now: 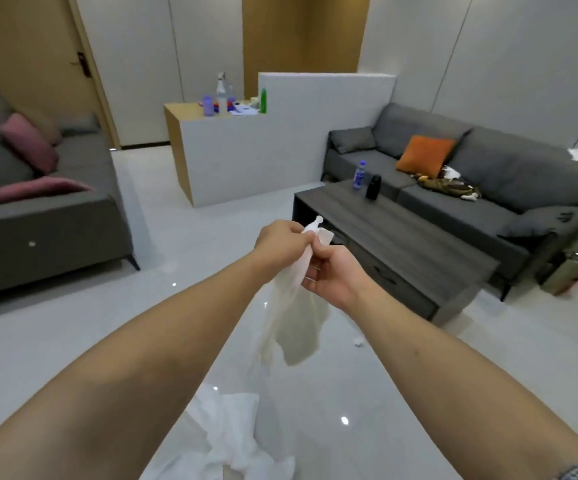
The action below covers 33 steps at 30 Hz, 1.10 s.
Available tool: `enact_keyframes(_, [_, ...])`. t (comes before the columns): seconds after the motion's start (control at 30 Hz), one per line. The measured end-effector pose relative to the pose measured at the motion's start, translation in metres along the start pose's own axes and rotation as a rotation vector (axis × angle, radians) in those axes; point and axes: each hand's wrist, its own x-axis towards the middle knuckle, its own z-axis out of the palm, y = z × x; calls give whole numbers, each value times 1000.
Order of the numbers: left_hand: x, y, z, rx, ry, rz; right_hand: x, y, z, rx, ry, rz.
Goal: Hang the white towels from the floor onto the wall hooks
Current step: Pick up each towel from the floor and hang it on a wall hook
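Note:
A white towel (296,323) hangs in the air in front of me, held at its top end by both hands. My left hand (280,242) pinches the upper edge, and my right hand (329,271) grips the cloth just below and to the right. A small white tip of the towel sticks up above my left fingers. More white towel cloth (225,434) lies crumpled on the glossy floor below my arms. No wall hook is in view.
A dark coffee table (415,237) with a water bottle (359,174) and a black cup (373,187) stands right of my hands. Grey sofas sit at left (55,216) and right (509,174). A white counter (246,157) with bottles stands ahead.

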Motion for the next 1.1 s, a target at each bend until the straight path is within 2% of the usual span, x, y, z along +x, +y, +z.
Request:
enact_keyframes(0.27, [27,84,70,320,154,86,-49,-86,-104,19,329,-140])
enact_keyframes(0.3, [30,97,87,315,110,134,-58,-101,-123,-13,364,-152])
enact_keyframes(0.37, [27,127,127,275,-100,277,-77,-131,-160,-96,395,-163])
enact_keyframes(0.47, [14,174,193,475,-406,570,-107,-177,-205,-201,354,-190])
enact_keyframes(0.53, [7,203,234,508,-478,622,-126,-208,-236,-300,336,-242])
enact_keyframes(0.63, [6,247,287,422,-396,664,-163,-248,-286,-423,291,-353])
enact_keyframes(0.7, [7,278,320,433,-311,716,-190,-268,-323,-613,333,-393])
enact_keyframes(0.87, [12,336,393,493,-202,828,-229,-301,-424,-1218,661,-377])
enact_keyframes(0.97, [19,355,433,488,-187,844,-241,-316,-475,-1287,825,-453])
enact_keyframes(1.1, [43,374,479,481,-188,825,-249,-340,-530,-1299,953,-453])
